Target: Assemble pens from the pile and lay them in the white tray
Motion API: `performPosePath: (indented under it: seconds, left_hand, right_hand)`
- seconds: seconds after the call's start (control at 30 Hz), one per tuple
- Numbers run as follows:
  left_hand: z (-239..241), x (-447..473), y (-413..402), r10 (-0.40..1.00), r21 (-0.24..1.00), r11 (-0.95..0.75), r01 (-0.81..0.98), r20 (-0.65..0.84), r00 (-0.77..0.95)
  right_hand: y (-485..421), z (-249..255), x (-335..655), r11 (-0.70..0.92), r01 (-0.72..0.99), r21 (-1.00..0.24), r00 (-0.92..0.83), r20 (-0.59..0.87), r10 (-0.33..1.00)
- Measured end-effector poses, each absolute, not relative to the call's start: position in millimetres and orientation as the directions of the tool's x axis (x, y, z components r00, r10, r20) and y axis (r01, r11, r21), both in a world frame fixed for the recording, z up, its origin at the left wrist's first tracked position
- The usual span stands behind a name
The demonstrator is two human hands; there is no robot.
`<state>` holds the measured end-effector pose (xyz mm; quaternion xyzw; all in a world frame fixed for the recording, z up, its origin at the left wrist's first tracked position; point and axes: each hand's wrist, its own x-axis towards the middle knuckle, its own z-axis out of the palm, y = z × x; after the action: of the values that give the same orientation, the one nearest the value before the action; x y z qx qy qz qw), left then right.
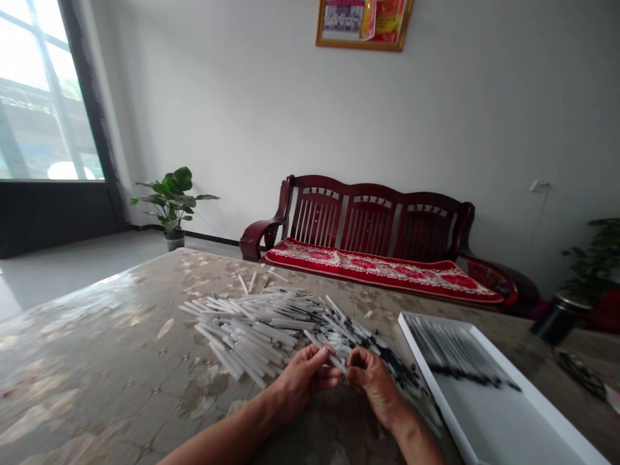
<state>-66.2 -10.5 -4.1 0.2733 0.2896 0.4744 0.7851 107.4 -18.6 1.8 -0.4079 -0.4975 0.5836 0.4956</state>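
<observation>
My left hand [312, 369] is closed around a whitish, translucent pen barrel [334, 359], which slants down to the right. At the barrel's lower end my right hand [372, 380] is pinched shut; whatever its fingertips hold is hidden. Just beyond my left hand spreads a loose pile of pale pen barrels [252, 329]. Thin pens with black ends [387, 355] lie scattered at the pile's right side, beyond my right hand. Further right, a white tray [465, 426] holds a row of pens [455, 349] with their black ends towards me.
The table [121, 361] has a patterned, shiny cover. Behind it stands a dark red wooden bench [368, 219] with a red patterned cloth [378, 265]. A black container [557, 316] and a dark cable [581, 374] are at the right. A potted plant [172, 200] stands back left.
</observation>
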Motion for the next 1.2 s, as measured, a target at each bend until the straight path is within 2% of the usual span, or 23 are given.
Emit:
performPosePath:
  seconds: [0.1,0.17,0.27,0.33,0.37,0.43,0.53,0.8,0.93,1.03,1.1,1.2]
  left_hand:
    - [-3,-66,-9,0.907,0.701,0.396,-0.593,-0.2,0.37]
    - [-2,-66,-6,0.92,0.678,0.381,-0.629,-0.209,0.332]
    - [0,-69,-1,0.942,0.635,0.334,-0.696,-0.205,0.266]
    - [0,-70,2,0.95,0.617,0.313,-0.722,-0.202,0.238]
    - [-1,-70,3,0.95,0.612,0.311,-0.727,-0.207,0.233]
    - [-2,-70,4,0.948,0.608,0.319,-0.727,-0.221,0.231]
    - [-4,-67,5,0.947,0.615,0.321,-0.72,-0.226,0.229]
    - [-4,-67,6,0.958,0.613,0.284,-0.737,-0.216,0.189]
    - [-4,-66,6,0.957,0.617,0.287,-0.733,-0.216,0.193]
    - [-4,-66,6,0.956,0.624,0.288,-0.727,-0.226,0.185]
    - [-4,-65,6,0.954,0.626,0.292,-0.723,-0.238,0.18]
    - [-5,-65,6,0.954,0.625,0.293,-0.724,-0.247,0.172]
  right_hand:
    - [-18,1,106,-0.049,-0.198,-0.979,-0.155,-0.018,0.988]
    - [-13,0,111,-0.032,-0.134,-0.99,-0.099,-0.019,0.995]
    - [-4,1,138,0.031,0.092,-0.995,0.073,0.038,0.997]
    - [1,3,165,0.067,0.32,-0.945,0.205,0.138,0.969]
    - [3,3,179,0.076,0.439,-0.895,0.206,0.183,0.961]
    - [4,4,201,0.054,0.595,-0.802,0.158,0.183,0.97]
    - [1,2,214,0.04,0.695,-0.718,0.1,0.151,0.983]
    - [-7,4,203,0.208,0.66,-0.722,-0.029,0.252,0.967]
    - [-7,5,202,0.245,0.688,-0.683,-0.048,0.294,0.955]
    - [-3,4,196,0.228,0.711,-0.665,0.002,0.326,0.945]
    - [-1,2,186,0.204,0.655,-0.727,0.082,0.336,0.938]
    - [1,-1,162,0.165,0.441,-0.882,0.183,0.269,0.946]
